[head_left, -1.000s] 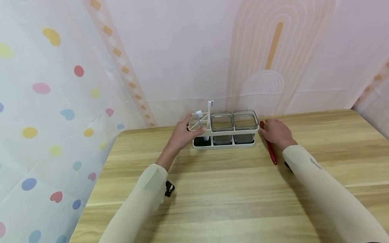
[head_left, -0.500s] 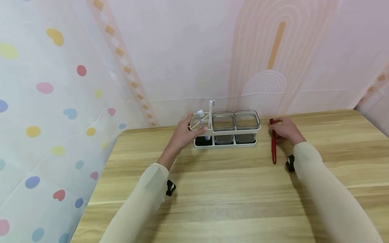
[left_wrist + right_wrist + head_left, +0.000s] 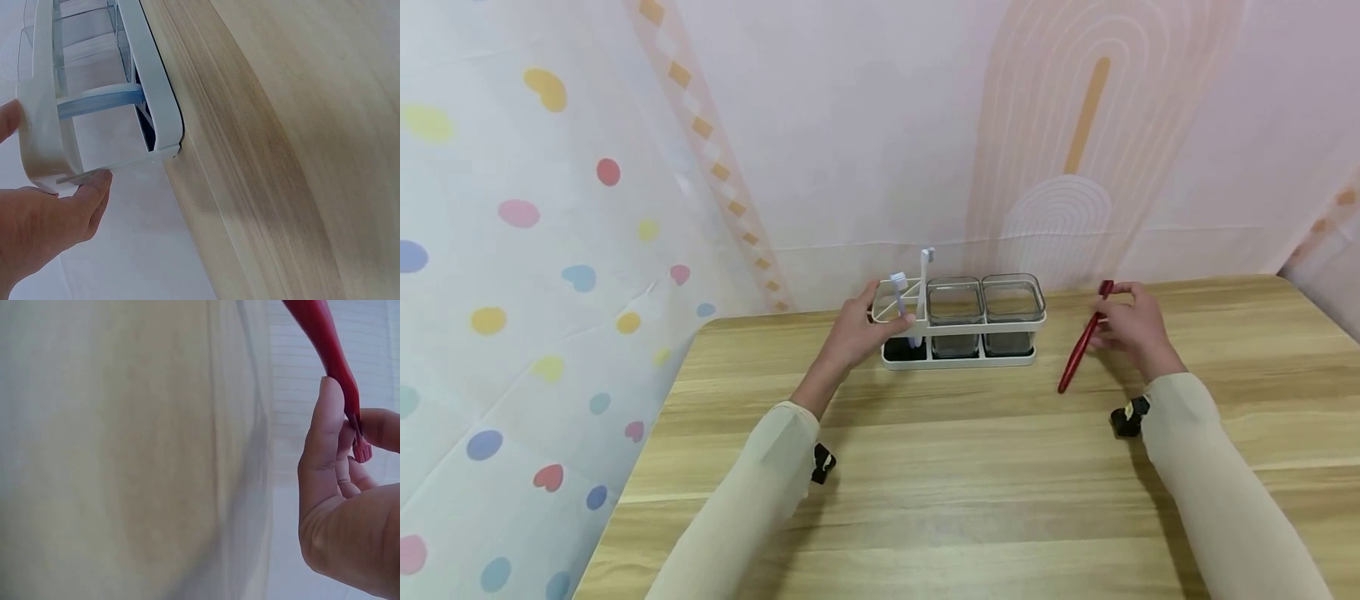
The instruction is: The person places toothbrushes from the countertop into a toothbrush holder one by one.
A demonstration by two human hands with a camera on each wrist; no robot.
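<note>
A white rack (image 3: 957,332) stands at the back of the wooden table (image 3: 970,467), holding two clear square cups (image 3: 985,312) and two toothbrushes (image 3: 912,296) in its left end. My left hand (image 3: 861,329) grips the rack's left end, thumb and fingers round its white rim (image 3: 44,137). My right hand (image 3: 1131,321) pinches a red toothbrush (image 3: 1082,342) near its head, lifted off the table to the right of the rack, handle slanting down to the left. In the right wrist view the fingers (image 3: 328,444) pinch the red toothbrush (image 3: 325,344).
A pink wall hanging (image 3: 1000,125) stands right behind the table's far edge. A curtain with coloured dots (image 3: 512,275) hangs along the left side. The table's left edge (image 3: 640,450) lies close to the curtain.
My right hand has picked the red toothbrush up off the table and swung it from lying flat to slanting in the air. The left hand has stayed on the rack.
</note>
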